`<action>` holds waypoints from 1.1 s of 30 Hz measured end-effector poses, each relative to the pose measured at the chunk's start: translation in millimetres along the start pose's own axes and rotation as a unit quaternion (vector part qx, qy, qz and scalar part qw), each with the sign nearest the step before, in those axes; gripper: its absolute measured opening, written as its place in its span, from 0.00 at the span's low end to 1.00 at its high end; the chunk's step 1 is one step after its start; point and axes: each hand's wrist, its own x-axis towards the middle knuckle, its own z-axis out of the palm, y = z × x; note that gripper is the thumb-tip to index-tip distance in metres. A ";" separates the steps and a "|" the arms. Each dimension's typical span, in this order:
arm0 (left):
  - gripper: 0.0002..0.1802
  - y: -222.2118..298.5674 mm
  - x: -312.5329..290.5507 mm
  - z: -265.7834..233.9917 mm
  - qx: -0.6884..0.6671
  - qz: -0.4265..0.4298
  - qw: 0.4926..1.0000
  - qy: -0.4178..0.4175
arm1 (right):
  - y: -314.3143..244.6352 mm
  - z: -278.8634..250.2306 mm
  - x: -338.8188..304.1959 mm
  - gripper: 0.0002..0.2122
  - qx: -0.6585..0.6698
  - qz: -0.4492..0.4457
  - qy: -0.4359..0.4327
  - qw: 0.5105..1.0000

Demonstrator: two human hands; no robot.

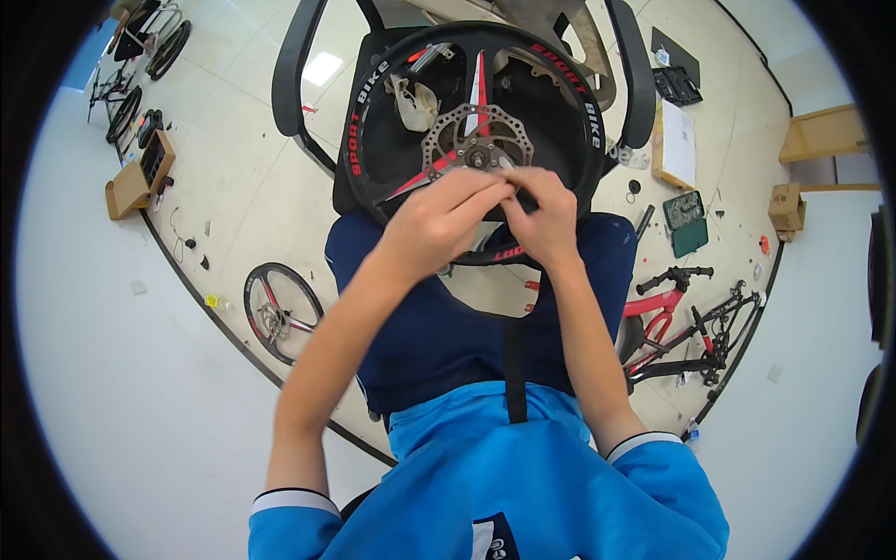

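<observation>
Nearest the camera is the person's bright blue shirt with white-banded short sleeves [523,476], then the navy trousers [429,341]. Past the knees lies the black three-spoke bicycle wheel with red and white trim [594,177], flat over the seat of a black chair with curved armrests [637,75], its near rim reaching the knees.

At the wheel's middle, the perforated silver disc rotor [523,145] rings the dark metal hub [478,155]. The relation that matters: the hub sits just ahead of the joined fingertips and slightly to their left, its axle standing up roughly toward the camera, square to the wheel's plane. The left hand [446,217] is nearer, its fingers over the rotor's near edge; the right hand [543,217] comes in from the other side. Both grips have curled fingers with tips meeting; whether they pinch something small, I cannot tell.

Through the gaps between spokes show a crumpled whitish piece of thin material [416,107] and a silver metal cylinder [433,56]. Farther out, on the tiled floor [245,177], are a similar second wheel [273,321] to the left, and a red bicycle frame [665,301] and an unfolded dark green case [689,238] to the right.
</observation>
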 end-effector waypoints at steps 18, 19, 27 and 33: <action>0.09 9.2 -61.0 75.6 -0.150 -0.384 0.903 0.117 | 30.9 -28.3 -38.0 0.06 0.150 0.284 -0.171 0.931; 0.09 5.2 -54.2 77.3 -0.141 -0.391 0.901 0.124 | 31.6 -24.7 -31.5 0.06 0.108 0.260 -0.161 0.946; 0.09 -15.7 -35.3 84.3 -0.106 -0.385 0.903 0.160 | 40.5 -2.9 -18.2 0.07 0.135 0.241 -0.136 0.951; 0.08 -13.6 -40.4 80.9 -0.108 -0.402 0.892 0.178 | 41.0 -0.7 -14.0 0.07 0.099 0.237 -0.154 0.954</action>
